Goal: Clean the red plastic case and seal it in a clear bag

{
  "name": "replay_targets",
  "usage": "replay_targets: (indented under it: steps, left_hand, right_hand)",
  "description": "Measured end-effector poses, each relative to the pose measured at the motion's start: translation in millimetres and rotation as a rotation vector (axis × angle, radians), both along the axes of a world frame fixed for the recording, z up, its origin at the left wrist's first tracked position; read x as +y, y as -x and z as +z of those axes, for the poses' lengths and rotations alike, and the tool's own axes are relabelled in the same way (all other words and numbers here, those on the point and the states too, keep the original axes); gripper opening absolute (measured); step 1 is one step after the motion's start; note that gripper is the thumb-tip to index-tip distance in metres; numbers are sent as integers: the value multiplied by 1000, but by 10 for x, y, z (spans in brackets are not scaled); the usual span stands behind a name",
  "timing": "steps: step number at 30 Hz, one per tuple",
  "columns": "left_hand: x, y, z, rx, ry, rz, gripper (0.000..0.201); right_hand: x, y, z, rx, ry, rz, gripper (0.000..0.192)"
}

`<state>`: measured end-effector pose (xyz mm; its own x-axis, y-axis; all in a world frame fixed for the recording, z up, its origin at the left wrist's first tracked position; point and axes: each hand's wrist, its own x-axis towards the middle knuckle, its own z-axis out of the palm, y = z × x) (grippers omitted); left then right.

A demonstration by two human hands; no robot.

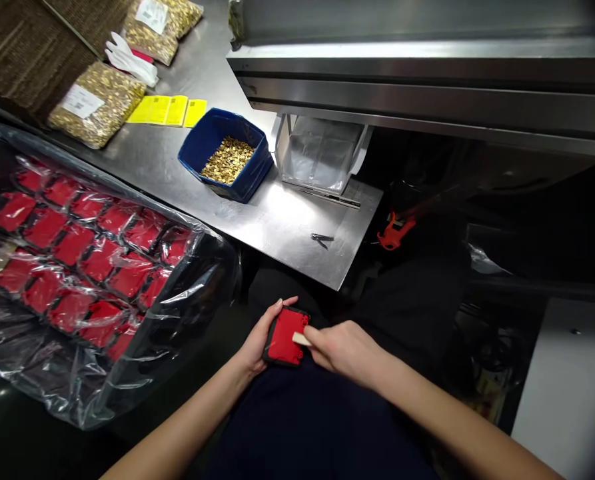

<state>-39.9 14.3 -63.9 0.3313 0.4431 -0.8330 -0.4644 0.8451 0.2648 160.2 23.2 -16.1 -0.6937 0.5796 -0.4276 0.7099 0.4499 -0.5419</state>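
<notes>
My left hand (260, 337) grips a small red part with a black rim (285, 335), held low over my lap. With my right hand (344, 350) I pinch a short pale stick (301, 339) whose tip rests on the red face of that part. To the left lies a tray of many similar red parts (77, 253) under a clear plastic bag.
A steel table (287, 227) carries a blue bin of small brass pieces (226, 160), bags of brass pieces (94, 103), yellow cards (167, 110), white gloves (130, 60), a clear plastic holder (320, 153) and small tweezers (322, 238). An orange tool (396, 231) hangs beyond the table's corner.
</notes>
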Motion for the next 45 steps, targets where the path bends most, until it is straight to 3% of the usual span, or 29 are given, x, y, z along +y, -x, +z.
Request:
replay_targets:
  steps: [21,45]
  left_hand:
    - [-76,52,-83,6,-48,-3,58]
    - [-73,30,-47,-22,-9,41,56]
  right_hand:
    - [-35,47,44,-73,13,-21,15]
    - [-8,46,28,-105,-33,10,18]
